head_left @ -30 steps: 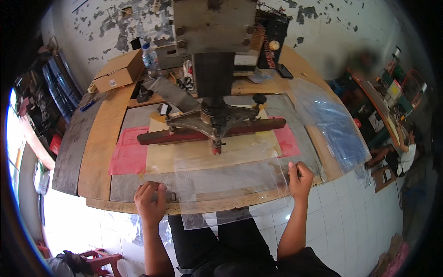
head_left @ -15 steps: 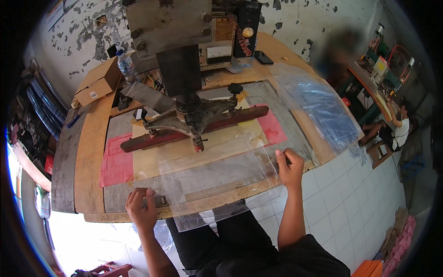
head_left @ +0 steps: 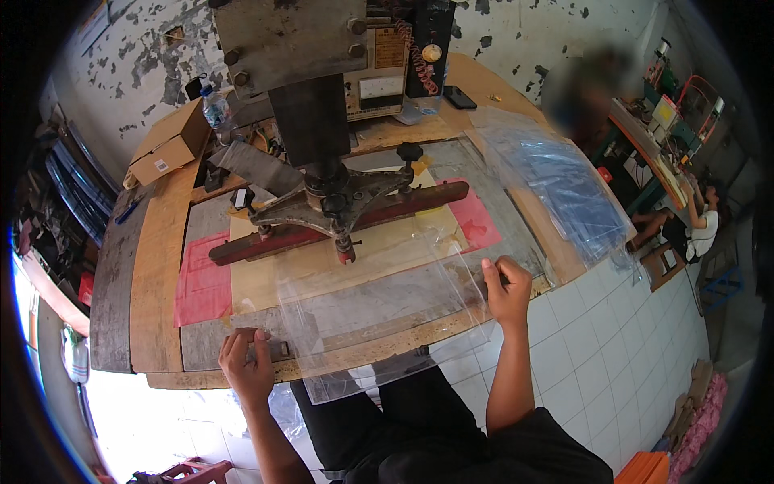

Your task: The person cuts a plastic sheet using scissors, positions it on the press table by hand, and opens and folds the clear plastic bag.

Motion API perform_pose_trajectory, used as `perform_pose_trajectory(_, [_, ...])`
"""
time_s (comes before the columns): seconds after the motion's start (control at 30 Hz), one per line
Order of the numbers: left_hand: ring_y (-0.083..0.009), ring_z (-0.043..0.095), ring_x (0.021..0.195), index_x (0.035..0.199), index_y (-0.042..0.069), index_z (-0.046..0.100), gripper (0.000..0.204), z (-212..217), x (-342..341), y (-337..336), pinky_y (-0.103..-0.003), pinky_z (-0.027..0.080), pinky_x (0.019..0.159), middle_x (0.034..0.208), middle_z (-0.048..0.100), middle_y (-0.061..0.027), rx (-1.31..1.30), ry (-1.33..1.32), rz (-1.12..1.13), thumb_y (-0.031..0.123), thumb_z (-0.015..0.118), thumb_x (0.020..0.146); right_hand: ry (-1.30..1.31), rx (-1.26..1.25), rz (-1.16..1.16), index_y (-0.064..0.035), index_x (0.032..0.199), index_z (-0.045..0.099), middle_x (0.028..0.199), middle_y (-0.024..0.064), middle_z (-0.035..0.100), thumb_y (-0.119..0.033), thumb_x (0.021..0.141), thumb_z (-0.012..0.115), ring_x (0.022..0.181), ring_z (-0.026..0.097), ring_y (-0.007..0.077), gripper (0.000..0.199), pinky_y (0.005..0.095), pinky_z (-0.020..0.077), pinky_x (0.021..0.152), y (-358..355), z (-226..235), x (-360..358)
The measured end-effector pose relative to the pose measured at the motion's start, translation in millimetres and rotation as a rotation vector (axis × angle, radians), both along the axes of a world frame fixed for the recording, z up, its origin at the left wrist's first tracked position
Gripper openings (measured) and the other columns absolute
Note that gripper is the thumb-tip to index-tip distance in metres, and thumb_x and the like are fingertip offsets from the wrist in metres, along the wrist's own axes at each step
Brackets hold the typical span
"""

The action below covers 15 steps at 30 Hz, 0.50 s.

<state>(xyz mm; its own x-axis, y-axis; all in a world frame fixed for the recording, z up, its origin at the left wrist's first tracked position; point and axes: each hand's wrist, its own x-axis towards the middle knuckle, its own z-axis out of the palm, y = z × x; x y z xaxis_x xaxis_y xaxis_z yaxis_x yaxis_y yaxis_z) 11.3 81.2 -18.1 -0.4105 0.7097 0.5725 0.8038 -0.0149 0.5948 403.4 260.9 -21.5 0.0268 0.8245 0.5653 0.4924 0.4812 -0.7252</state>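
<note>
A person at a wooden workbench [head_left: 153, 266] holds a clear plastic sheet [head_left: 379, 315] across the bench's near edge, part of it hanging over the front. The right hand [head_left: 508, 286] pinches the sheet's right edge near the bench's near right corner. The left hand [head_left: 248, 361] rests curled on a small metal block [head_left: 274, 348] at the near edge; whether it grips the sheet cannot be told. A heavy press [head_left: 330, 194] stands mid-bench above a red bar [head_left: 355, 222].

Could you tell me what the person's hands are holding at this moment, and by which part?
Both hands hold a clear plastic sheet: the right hand pinches its right edge, the left hand presses its left edge near the bench's front.
</note>
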Motion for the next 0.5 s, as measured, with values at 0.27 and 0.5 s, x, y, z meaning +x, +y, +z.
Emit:
perform_pose_trajectory(0.27, [-0.0311,0.067,0.077,0.084,0.001,0.067,0.015,0.6,-1.3,0.1,-0.042,0.05,0.073,0.083,0.071,-0.0106,0.011,-0.012,-0.009,0.007,0.066,0.097,-0.021,-0.021,-0.022,0.0012,0.07,0.048,0.062,0.0067,0.048,-0.02,0.102,0.071,0.059,0.042,0.0137,0.044,0.0336,0.0345,0.056,1.4,-5.7,4.6])
perform_pose_trajectory(0.5, [-0.0329,0.068,0.076,0.081,0.001,0.067,0.018,0.6,-1.8,-0.6,-0.042,0.05,0.072,0.081,0.071,-0.012,0.027,-0.035,-0.018,0.009,0.068,0.097,0.051,-0.012,0.016,0.0012,0.069,0.044,0.06,0.0072,0.039,-0.018,0.101,0.072,0.056,0.035,0.015,0.046,0.0363,0.0304,0.053,3.0,-10.1,2.7])
